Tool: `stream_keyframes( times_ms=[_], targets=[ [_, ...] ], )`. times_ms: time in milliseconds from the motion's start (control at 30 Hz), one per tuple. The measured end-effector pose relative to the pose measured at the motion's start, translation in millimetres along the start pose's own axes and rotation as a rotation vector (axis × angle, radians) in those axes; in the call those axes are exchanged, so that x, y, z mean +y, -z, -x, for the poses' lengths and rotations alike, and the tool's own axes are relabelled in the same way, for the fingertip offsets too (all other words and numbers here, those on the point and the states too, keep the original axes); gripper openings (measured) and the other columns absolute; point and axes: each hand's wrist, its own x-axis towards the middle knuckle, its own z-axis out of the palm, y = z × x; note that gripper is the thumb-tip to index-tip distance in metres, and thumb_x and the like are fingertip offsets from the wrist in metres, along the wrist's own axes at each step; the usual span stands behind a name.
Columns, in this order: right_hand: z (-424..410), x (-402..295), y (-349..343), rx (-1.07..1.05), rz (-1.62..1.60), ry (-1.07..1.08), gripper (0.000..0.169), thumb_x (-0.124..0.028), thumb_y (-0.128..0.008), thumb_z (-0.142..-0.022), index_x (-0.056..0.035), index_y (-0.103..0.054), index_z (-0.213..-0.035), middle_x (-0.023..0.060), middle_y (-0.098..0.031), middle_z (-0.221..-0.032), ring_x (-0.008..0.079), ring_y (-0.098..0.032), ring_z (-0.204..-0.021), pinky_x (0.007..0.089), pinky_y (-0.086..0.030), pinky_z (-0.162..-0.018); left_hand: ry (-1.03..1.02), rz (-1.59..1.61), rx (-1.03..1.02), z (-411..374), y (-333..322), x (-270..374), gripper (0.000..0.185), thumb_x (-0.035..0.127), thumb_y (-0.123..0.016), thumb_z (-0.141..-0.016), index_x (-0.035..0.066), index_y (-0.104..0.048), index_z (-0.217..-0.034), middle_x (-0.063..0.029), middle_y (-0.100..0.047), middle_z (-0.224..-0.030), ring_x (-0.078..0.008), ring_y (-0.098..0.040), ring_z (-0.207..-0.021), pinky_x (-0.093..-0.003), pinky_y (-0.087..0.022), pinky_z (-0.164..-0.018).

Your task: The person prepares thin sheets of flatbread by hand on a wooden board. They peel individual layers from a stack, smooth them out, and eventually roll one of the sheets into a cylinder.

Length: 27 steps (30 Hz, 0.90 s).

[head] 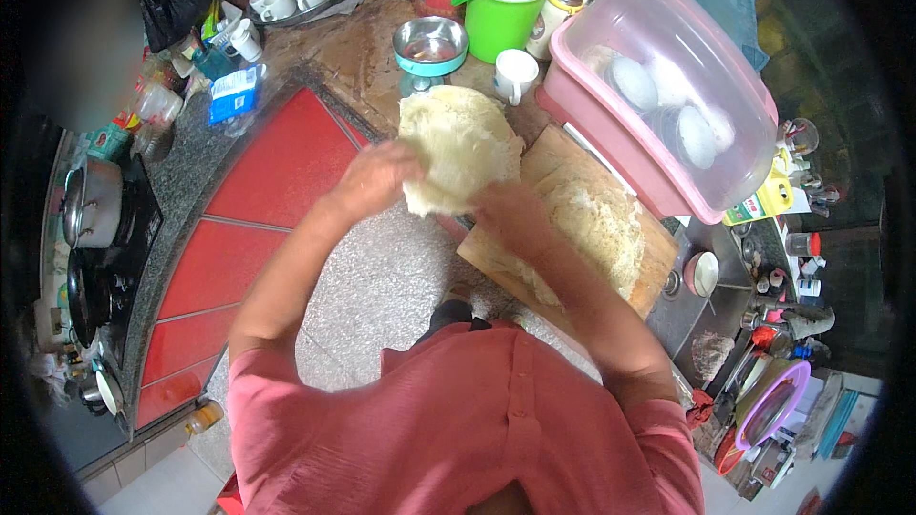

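A flat, round sheet of pale dough (461,146) is held up between my hands, above the near edge of the counter. My left hand (386,170), blurred, grips its left edge. My right hand (501,207), blurred too, is at its lower right edge, the fingers partly hidden. Right of the dough lies a wooden board (655,250), its surface covered with a whitish, floury or doughy layer (601,229). My right forearm passes over this board.
Behind the dough stand a steel bowl with a turquoise base (430,46), a white mug (515,76) and a green lidded bucket (508,7). A pink dish box with a clear lid (665,86) borders the board. A sink (723,257) is at right, a pot (96,204) at left.
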Motion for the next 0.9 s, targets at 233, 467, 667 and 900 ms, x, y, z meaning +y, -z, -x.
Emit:
stream_keyframes(
  times_ms=[233,467,667,900],
  targets=[
    [21.3,-4.8,-28.2,0.055,-0.176,0.048,0.019,-0.015,-0.059,-0.076,-0.0069,-0.063,-0.092,0.0112,-0.061,-0.093,0.0308,-0.058,-0.09,0.0429,-0.045,-0.079,0.162,0.039,-0.015,35.6,-36.2,-0.8,0.027,0.001,-0.059,-0.074,0.013,-0.063,-0.097,-0.0079,-0.058,-0.107,-0.0284,-0.055,-0.102,-0.0401,-0.045,-0.082],
    [82.0,-0.3,19.0,0.115,-0.264,-0.272,0.023,-0.009,-0.062,-0.078,-0.0064,-0.062,-0.1,0.0121,-0.062,-0.1,0.032,-0.058,-0.093,0.04,-0.047,-0.08,0.218,0.146,0.2,15.4,-49.3,37.9,0.025,0.0,-0.062,-0.071,0.008,-0.063,-0.095,-0.0114,-0.059,-0.102,-0.0308,-0.056,-0.097,-0.0407,-0.047,-0.082],
    [204.5,22.7,10.2,0.35,-0.129,-0.543,0.025,-0.014,-0.063,-0.078,-0.0061,-0.062,-0.101,0.0141,-0.06,-0.103,0.0335,-0.056,-0.097,0.0406,-0.044,-0.085,0.171,0.276,0.038,-10.6,-102.7,122.0,0.034,0.013,-0.069,-0.072,0.005,-0.059,-0.104,-0.0164,-0.056,-0.11,-0.0368,-0.051,-0.106,-0.0434,-0.043,-0.088],
    [258.8,16.5,3.1,0.318,-0.082,-0.726,0.031,-0.014,-0.066,-0.075,-0.0076,-0.062,-0.105,0.011,-0.057,-0.112,0.0294,-0.052,-0.108,0.0394,-0.041,-0.092,-0.063,0.259,-0.18,-30.7,-135.7,184.9,0.056,0.023,-0.075,-0.065,0.008,-0.055,-0.115,-0.0155,-0.049,-0.12,-0.0372,-0.044,-0.116,-0.0482,-0.04,-0.089]
  ],
)
